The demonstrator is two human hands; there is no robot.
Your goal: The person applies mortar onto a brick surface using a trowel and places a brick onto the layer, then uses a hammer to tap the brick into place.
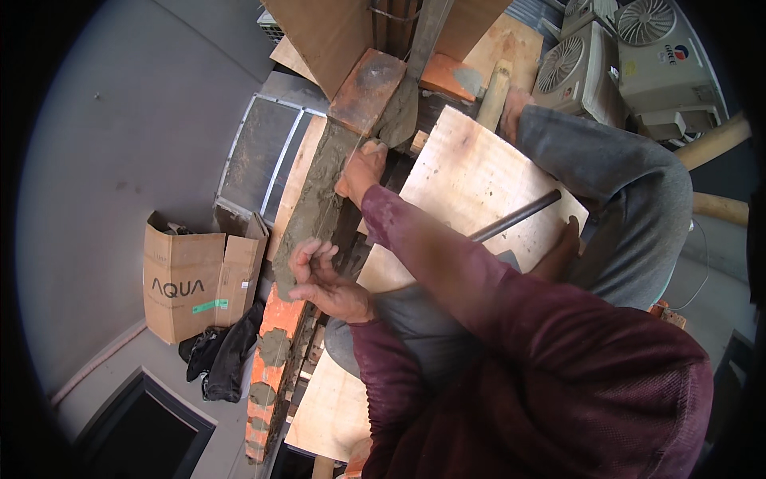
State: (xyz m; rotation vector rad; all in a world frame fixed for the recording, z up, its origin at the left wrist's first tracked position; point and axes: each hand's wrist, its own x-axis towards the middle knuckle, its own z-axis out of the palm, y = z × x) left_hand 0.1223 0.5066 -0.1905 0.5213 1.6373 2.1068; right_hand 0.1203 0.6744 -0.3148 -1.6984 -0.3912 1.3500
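A band of wet grey mortar (321,164) lies along the top of a low course of orange bricks (275,315). At its far end stands an orange brick (368,92) smeared with mortar. My right hand (365,171) is closed at the mortar's right edge, just below that brick; what it grips is hidden. Beside its knuckles is a flat grey mortar-coated piece (399,116), and I cannot tell whether the hand holds it. Over the near end of the mortar, my left hand (331,281) is open, fingers bent and apart. A thin string (345,169) runs along the course.
I sit on plywood boards (463,172), where a dark metal rod (519,214) lies partly under my right arm. Left of the wall are a cardboard box (183,275), dark cloth (231,359) and a framed panel (259,152). Air-conditioner units (578,72) stand at far right.
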